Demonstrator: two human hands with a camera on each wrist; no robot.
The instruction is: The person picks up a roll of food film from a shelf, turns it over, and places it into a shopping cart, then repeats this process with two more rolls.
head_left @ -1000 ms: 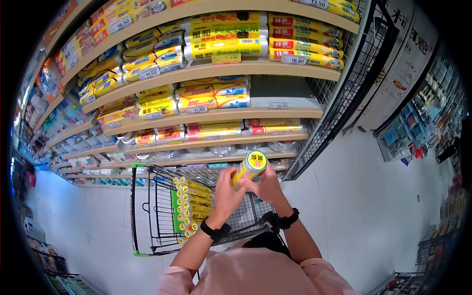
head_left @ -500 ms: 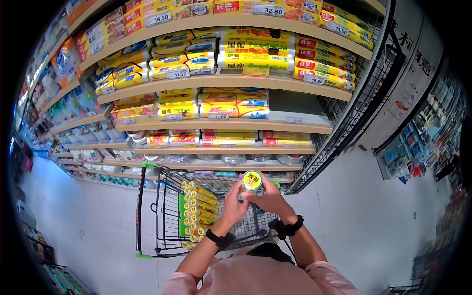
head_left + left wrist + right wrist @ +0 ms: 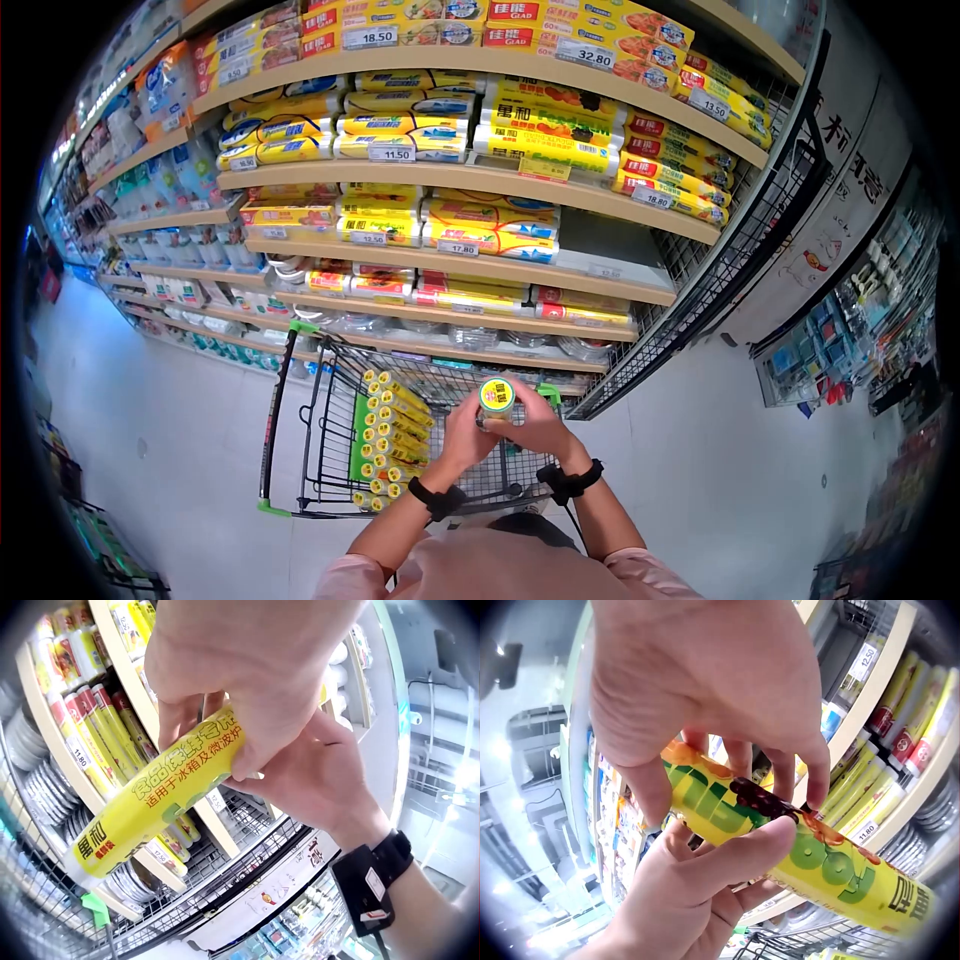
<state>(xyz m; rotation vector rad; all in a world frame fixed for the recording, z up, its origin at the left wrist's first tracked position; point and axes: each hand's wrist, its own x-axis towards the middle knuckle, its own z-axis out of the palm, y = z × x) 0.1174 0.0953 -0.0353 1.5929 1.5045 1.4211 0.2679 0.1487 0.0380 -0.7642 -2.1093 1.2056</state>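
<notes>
Both hands grip a yellow roll of food wrap [image 3: 495,395] above a shopping cart [image 3: 318,440]; its round yellow-labelled end faces the head camera. In the right wrist view the left hand [image 3: 697,892] lays its thumb across the printed side, fingers behind. The right hand [image 3: 712,682] bends its fingers over the roll from the other side. The left wrist view shows the roll's long printed side, one end jutting out past the hands. Similar yellow rolls [image 3: 400,425] lie stacked at the handle end of the cart.
Ahead stand curved shelves [image 3: 430,175] packed with yellow rolls and boxes, with price tags along the edges. One bare shelf section [image 3: 610,250] is at the right. A black wire mesh panel [image 3: 720,270] closes the shelf's right side; pale floor [image 3: 690,450] extends beyond.
The roll has tipped so its end faces the head camera more directly, and both hands have drawn slightly lower. The head view has shifted, bringing upper shelves further into sight.
</notes>
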